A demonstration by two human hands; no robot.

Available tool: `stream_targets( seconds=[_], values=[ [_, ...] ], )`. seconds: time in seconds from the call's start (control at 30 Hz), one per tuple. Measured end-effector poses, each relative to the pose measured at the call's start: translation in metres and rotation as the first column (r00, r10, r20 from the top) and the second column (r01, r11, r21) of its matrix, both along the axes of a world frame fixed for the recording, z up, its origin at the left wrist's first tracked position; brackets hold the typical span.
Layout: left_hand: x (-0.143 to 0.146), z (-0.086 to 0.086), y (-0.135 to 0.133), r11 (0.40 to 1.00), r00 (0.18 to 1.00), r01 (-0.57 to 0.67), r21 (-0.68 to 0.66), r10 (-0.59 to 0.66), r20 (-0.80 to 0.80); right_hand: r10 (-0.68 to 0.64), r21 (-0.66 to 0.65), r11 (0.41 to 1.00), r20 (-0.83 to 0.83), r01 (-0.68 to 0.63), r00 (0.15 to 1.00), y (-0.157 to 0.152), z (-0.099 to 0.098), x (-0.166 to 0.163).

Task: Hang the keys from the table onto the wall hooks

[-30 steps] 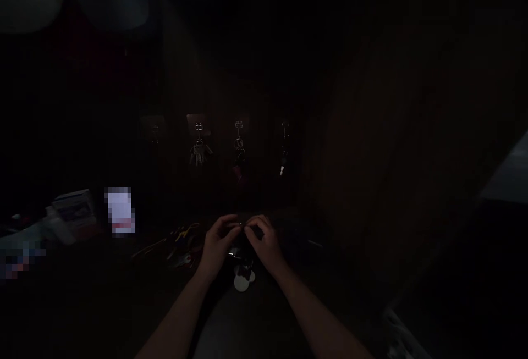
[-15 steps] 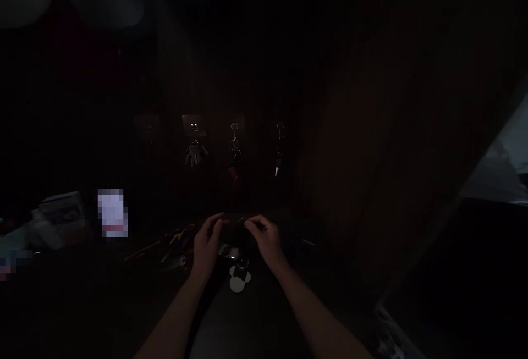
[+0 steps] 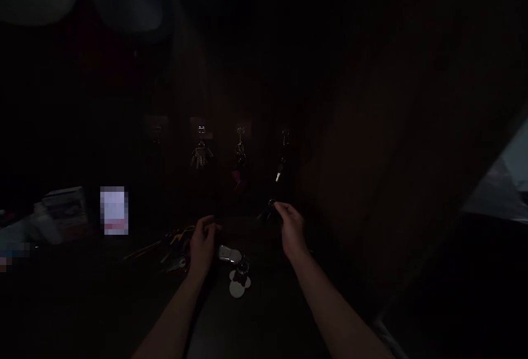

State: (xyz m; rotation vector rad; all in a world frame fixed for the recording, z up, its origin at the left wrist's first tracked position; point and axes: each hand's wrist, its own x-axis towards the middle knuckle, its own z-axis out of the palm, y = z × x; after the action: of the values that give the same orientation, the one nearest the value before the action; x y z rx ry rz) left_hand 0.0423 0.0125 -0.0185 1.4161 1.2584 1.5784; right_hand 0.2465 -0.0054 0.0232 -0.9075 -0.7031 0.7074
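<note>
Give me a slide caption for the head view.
In dim light, the right hand holds dark keys below wall hooks; the left hand curled nearby.

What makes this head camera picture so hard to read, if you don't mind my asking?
In the head view, heavy underexposure leaves the right hand and the dark keys it holds dim; a pixelated patch hides something at left; wide-angle distortion bends the edges.

Dim room, likely a home, exact room unclear. Keys (image 3: 200, 155) hang from a row of hooks (image 3: 201, 131) on the dark wall (image 3: 350, 128), center of frame. Below sits a desk (image 3: 214, 315) with small household clutter; box (image 3: 65, 205) at left.
</note>
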Motion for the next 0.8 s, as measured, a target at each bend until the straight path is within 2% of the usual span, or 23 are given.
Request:
stream_targets(
  seconds=[0.27, 0.5, 0.63, 0.8],
  values=[
    [0.001, 0.002, -0.002, 0.999, 1.0, 0.003, -0.045, -0.004, -0.013, -0.199, 0.127, 0.973, 0.058, 0.191, 0.978, 0.034, 0.074, 0.038],
    [0.003, 0.006, -0.007, 0.998, 0.999, 0.012, -0.062, -0.014, -0.036, -0.308, 0.172, 0.94, 0.068, 0.293, 0.949, 0.055, 0.129, 0.047],
    [0.002, 0.005, -0.006, 0.998, 0.999, 0.013, -0.056, -0.015, -0.043, -0.34, 0.133, 0.936, 0.11, 0.325, 0.934, 0.063, 0.146, 0.045],
    [0.001, 0.001, -0.003, 0.999, 0.999, 0.005, -0.048, -0.007, -0.045, -0.331, 0.062, 0.943, 0.165, 0.326, 0.929, 0.073, 0.147, 0.045]
  ],
)
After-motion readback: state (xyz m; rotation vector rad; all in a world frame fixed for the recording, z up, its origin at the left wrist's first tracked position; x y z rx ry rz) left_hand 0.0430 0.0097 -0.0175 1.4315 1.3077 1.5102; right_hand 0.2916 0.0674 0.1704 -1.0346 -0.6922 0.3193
